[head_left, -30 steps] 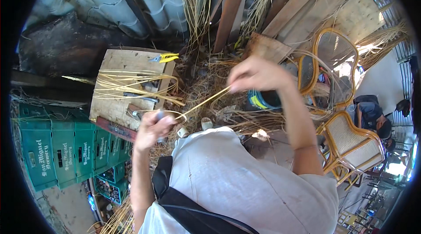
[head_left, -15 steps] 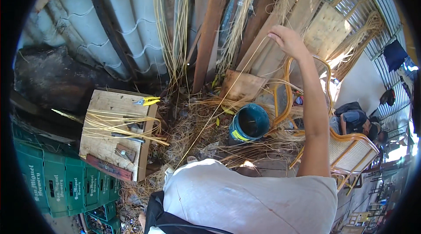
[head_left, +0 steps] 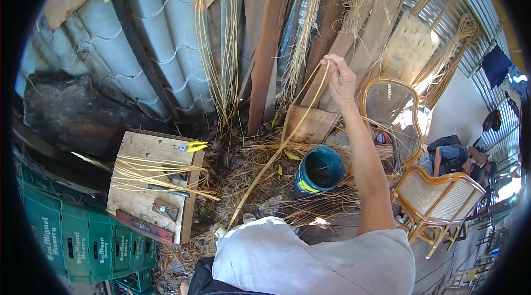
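Note:
My right hand (head_left: 339, 77) is raised beyond the blue bucket, fingers pinched on the upper end of a long, thin rattan strip (head_left: 275, 155). From there the strip slants down and left to the front of my white shirt, widening toward its lower end. A second thin strand hangs from the same fingers, close beside it. Where the strip meets the shirt, a small pale shape (head_left: 220, 232) shows that could be my left hand; the shirt hides the rest, so its fingers cannot be made out.
A wooden block table (head_left: 130, 148) on the left holds rattan strips (head_left: 149, 172), yellow-handled cutters (head_left: 194, 146) and a dark tool. Green crates (head_left: 83, 234) stand nearer. The blue bucket (head_left: 302, 179) sits among scraps. Rattan chairs (head_left: 426, 198) and a seated person (head_left: 451, 157) are at right.
My right hand has come down and slightly left, its pinch still on the strip. Two strands now show near the fingers where one showed before. The view has shifted slightly.

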Demonstrator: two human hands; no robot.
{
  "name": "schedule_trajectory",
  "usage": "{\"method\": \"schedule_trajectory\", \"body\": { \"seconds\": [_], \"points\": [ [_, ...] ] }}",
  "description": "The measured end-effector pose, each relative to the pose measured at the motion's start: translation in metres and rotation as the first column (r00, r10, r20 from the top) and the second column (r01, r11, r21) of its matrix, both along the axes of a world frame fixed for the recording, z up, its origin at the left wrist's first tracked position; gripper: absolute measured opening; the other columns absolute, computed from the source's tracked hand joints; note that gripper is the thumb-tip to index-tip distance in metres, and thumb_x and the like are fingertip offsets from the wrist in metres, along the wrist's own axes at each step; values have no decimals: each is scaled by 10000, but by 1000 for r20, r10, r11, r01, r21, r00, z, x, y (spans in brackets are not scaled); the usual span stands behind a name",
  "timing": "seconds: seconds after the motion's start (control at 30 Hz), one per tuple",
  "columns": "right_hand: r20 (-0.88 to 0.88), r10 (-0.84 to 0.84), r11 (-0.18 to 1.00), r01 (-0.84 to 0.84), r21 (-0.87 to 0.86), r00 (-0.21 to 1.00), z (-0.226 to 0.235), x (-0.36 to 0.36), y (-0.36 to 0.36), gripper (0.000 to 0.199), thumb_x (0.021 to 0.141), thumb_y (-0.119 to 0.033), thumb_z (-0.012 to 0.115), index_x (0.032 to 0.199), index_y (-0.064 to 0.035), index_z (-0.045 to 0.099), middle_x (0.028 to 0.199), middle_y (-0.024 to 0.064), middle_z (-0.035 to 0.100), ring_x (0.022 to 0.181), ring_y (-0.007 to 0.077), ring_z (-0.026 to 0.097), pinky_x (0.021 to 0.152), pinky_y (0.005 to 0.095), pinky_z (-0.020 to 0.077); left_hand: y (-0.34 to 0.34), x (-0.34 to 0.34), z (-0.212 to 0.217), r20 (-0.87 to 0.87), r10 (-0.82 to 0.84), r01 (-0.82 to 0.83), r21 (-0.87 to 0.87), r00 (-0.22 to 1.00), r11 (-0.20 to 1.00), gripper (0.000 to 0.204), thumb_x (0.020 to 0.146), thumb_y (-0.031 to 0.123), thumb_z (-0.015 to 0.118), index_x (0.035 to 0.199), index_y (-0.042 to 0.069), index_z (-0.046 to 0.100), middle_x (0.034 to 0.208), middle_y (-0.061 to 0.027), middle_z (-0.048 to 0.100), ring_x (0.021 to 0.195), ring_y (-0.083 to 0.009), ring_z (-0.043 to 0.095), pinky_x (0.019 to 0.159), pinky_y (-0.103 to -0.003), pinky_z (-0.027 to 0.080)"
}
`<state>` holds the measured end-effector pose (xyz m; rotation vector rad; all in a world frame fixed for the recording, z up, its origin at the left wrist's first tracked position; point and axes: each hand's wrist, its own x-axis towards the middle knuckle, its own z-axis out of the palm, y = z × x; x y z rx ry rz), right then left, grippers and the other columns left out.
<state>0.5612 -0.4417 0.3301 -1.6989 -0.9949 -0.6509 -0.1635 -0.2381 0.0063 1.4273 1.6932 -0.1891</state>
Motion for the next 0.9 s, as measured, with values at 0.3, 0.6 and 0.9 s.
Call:
{"method": "schedule_trajectory", "body": {
  "seconds": [0.3, 0.6, 0.9],
  "points": [
    [-220, 113, 989, -88, 120, 969, -17, -25, 2, 175, 939, -90, 522, 1069, -44, 628, 880, 26, 663, 774, 70, 597, 692, 214, 485, 10, 52, 6, 67, -121, 122, -13, 990, 992, 107, 817, 51, 626, 912, 10, 596, 685, 5, 552, 561, -94, 504, 487, -256, 404],
    [-614, 182, 983, -163, 87, 768, -86, -97, 5, 181, 891, -53, 570, 1063, -14, 609, 830, 71, 672, 727, 107, 626, 645, 273, 512, 28, 141, 15, 188, -382, 392, -16, 905, 920, 170, 813, 33, 637, 973, 8, 588, 723, 1, 559, 579, -85, 504, 503, -240, 411],
    [-791, 404, 489, -839, -237, 459, -74, -187, -30, 218, 792, -71, 583, 977, -35, 694, 769, 102, 682, 627, 187, 643, 562, 310, 499, 44, 276, 145, 520, -643, 668, 173, 562, 724, 237, 808, 15, 648, 1034, 6, 580, 760, -3, 566, 597, -76, 504, 520, -223, 417]
  ]
}}
